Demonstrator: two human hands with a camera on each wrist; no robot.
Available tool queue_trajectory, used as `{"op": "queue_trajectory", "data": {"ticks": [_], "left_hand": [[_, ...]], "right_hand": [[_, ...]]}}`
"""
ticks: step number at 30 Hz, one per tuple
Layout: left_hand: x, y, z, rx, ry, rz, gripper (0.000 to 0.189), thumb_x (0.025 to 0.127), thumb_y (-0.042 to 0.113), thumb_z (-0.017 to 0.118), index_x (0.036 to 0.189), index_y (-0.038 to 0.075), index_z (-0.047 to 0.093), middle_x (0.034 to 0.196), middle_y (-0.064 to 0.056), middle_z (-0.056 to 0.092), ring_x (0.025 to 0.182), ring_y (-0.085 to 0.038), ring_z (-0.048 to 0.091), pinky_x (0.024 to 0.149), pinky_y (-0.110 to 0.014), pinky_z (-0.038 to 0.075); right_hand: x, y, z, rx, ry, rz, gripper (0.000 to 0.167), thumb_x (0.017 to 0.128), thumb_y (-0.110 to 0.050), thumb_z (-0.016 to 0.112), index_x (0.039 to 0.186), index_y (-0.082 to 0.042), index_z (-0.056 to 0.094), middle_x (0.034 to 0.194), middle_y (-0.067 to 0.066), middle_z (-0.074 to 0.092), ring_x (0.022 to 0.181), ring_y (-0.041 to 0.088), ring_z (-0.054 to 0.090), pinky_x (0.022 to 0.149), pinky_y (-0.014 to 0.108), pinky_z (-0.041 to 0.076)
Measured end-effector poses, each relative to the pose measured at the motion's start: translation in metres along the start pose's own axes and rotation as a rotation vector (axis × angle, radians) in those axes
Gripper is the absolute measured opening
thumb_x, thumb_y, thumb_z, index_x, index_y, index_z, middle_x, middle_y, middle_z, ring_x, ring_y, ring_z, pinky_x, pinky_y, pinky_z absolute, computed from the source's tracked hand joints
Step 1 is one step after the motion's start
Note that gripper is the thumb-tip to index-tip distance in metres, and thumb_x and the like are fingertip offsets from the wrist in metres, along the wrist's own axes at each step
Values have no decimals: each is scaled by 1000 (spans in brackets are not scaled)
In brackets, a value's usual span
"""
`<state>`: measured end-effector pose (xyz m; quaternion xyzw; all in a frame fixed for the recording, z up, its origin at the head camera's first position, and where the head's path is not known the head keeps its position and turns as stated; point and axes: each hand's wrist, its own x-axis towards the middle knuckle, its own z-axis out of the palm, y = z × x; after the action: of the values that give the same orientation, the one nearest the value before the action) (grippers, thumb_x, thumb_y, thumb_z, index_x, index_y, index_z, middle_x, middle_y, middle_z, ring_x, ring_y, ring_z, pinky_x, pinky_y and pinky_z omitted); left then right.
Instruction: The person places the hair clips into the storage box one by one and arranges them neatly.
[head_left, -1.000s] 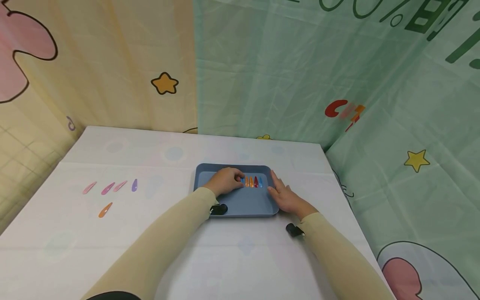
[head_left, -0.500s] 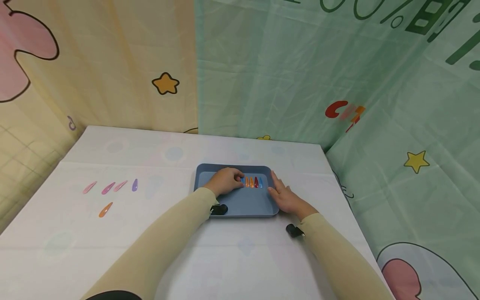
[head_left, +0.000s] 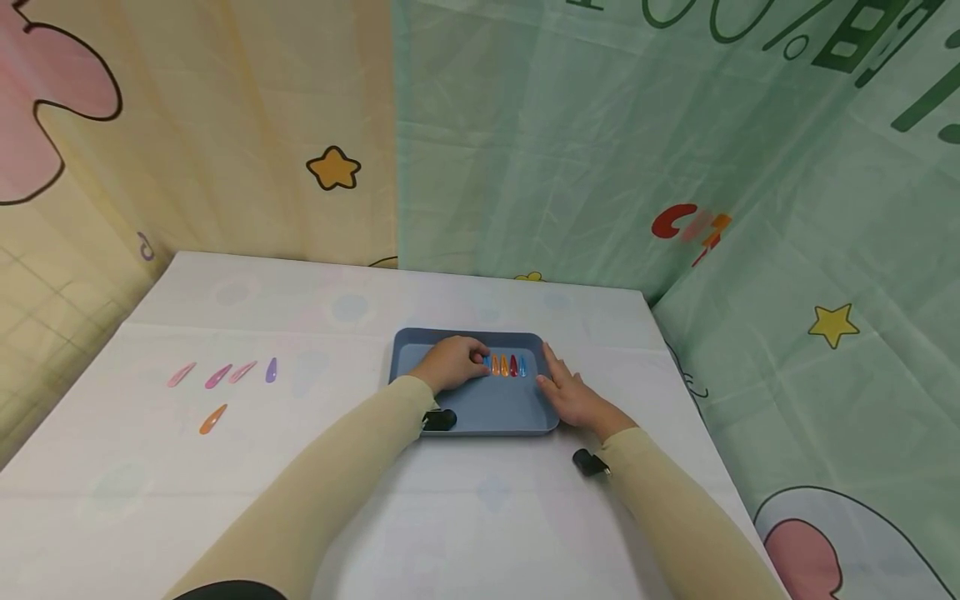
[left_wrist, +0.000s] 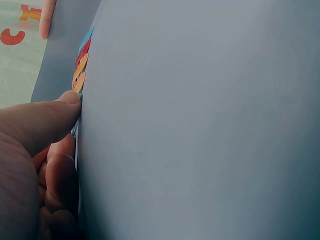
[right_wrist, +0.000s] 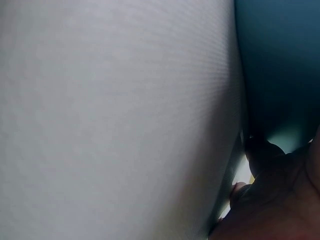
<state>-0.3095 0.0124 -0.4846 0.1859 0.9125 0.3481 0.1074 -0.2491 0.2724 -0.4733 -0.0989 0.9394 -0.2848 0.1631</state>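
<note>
In the head view, a grey-blue tray holds a short row of snap hair clips: a blue clip at the right end, then a red clip and two orange ones. At the row's left end my left hand pinches another blue hair clip, mostly covered by the fingertips. The left wrist view shows the thumb pressed down beside the orange clips. My right hand rests with extended fingers along the tray's right rim; its wrist view is dark.
On the white-covered table, left of the tray, lie several more hair clips: pink ones, a purple clip and an orange clip. Printed curtains stand behind the table and at its sides.
</note>
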Motion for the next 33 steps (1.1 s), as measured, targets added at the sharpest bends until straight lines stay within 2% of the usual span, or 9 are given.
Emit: {"op": "queue_trajectory", "data": {"ticks": [33], "left_hand": [[-1,-1,1,-6,12,-1,39,95,30,80,130,14,74,98,3,68,93,-16,59,88,-33,50]], "right_hand": [[0,2,1,-4,1,-1,71,116,-35,30,169,-12,-12,177,18,-1,162,45,-3,127,67,-7]]}}
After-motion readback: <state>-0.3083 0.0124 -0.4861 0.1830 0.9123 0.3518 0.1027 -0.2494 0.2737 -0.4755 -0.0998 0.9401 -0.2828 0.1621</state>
